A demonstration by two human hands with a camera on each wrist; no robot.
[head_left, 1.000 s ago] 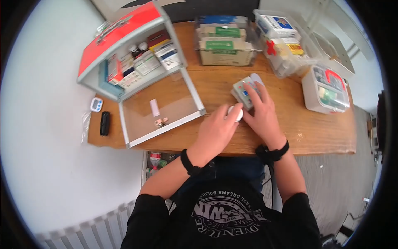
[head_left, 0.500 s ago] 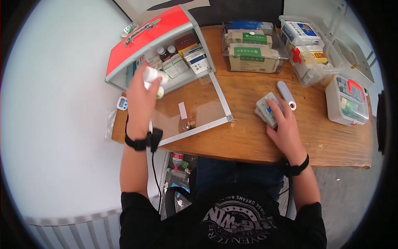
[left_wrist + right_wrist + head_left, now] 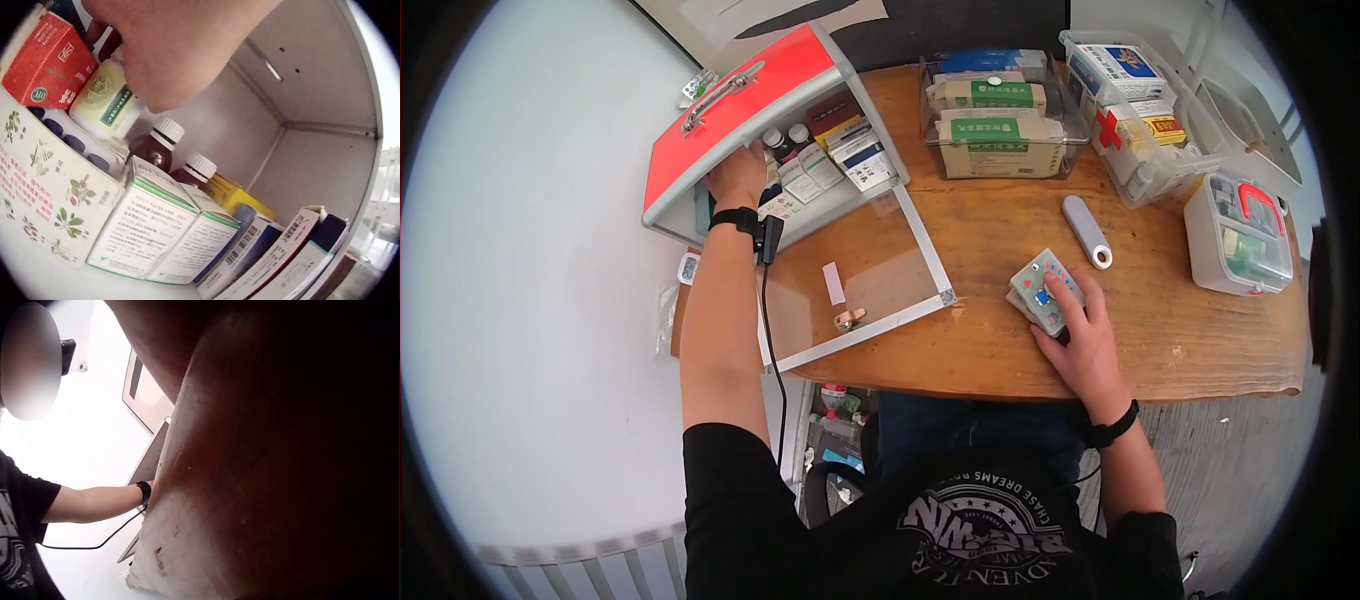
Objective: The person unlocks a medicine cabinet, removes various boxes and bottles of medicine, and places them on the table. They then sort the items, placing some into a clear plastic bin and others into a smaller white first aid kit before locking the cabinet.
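Observation:
The left hand (image 3: 738,178) reaches inside the red-topped case (image 3: 730,85). In the left wrist view this hand (image 3: 181,50) grips a white bottle with a green-yellow label (image 3: 103,100), between a red box (image 3: 50,59) and two brown bottles (image 3: 153,147); its fingertips are partly hidden. White boxes (image 3: 144,219) stand in front. On the table the right hand (image 3: 1090,345) rests on a small stack of patterned, pale grey-green cases (image 3: 1045,290), fingers over the top and thumb at the near side. A white oblong device (image 3: 1085,230) lies beyond it.
The case's transparent door (image 3: 855,270) lies folded down on the table, bearing a pink strip (image 3: 833,283) and a small metal item (image 3: 849,319). Behind stand a clear bin of boxes (image 3: 1000,150), an open plastic box (image 3: 1135,120) and a white first-aid box (image 3: 1235,245).
The left hand has moved from beside the right hand, carrying white bottles, into the case. The right hand has drawn the patterned stack nearer the table's front edge, away from the oblong device.

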